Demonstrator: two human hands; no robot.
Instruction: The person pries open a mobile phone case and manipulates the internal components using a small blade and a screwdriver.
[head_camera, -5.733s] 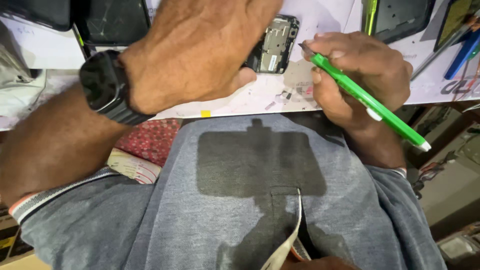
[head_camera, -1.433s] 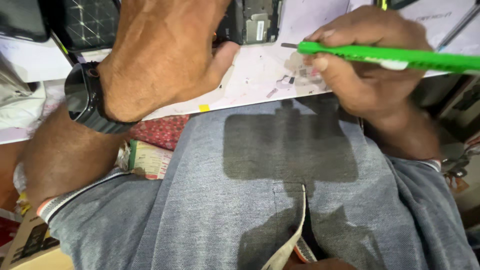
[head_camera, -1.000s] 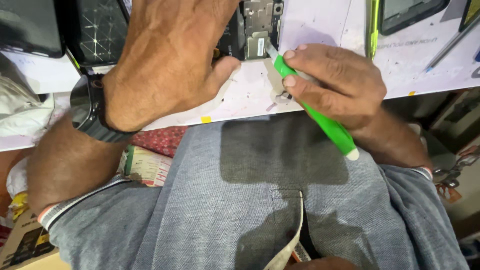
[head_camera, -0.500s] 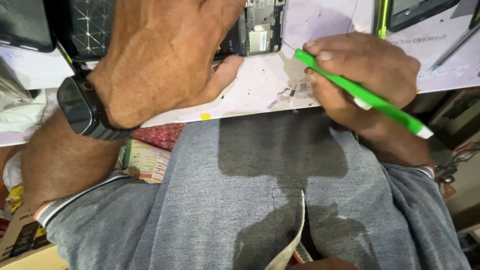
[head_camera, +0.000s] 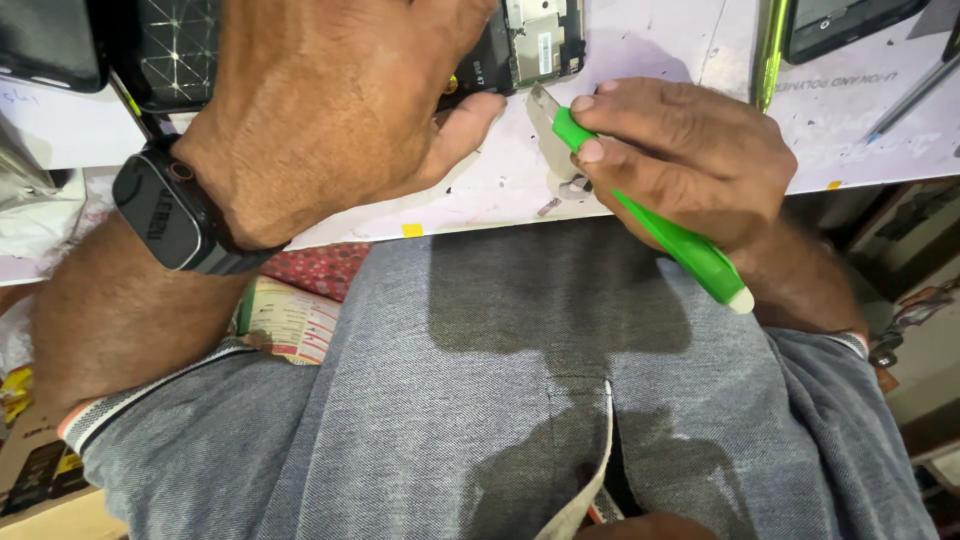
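Head view: your right hand has its grip pinched tight around the green-handled tool, thumb and forefinger closed on the handle close behind the metal tip. The handle's long axis runs from the tip at about 10 o'clock down to the rounded white butt at about 4 o'clock, hanging out past the edge of the white surface and over your grey shirt. The tip points up-left, toward the opened phone, which lies at roughly 11 o'clock from that grip, near but not touching the tip as far as you can see.

Your left hand lies palm down over the left part of that phone, fingers curled out of sight at the top, so you cannot tell whether its grip is clamped or merely resting; the thumb stretches out flat toward 3 o'clock and ends just beside the tool tip. The phone shows only its right end, bare boards and shielding, at the top edge of the picture.

So the right hand is the nearer one to the exposed part, with the tool already aimed along its own axis at it. A small loose bit sits on the surface just at 7 o'clock from the tip
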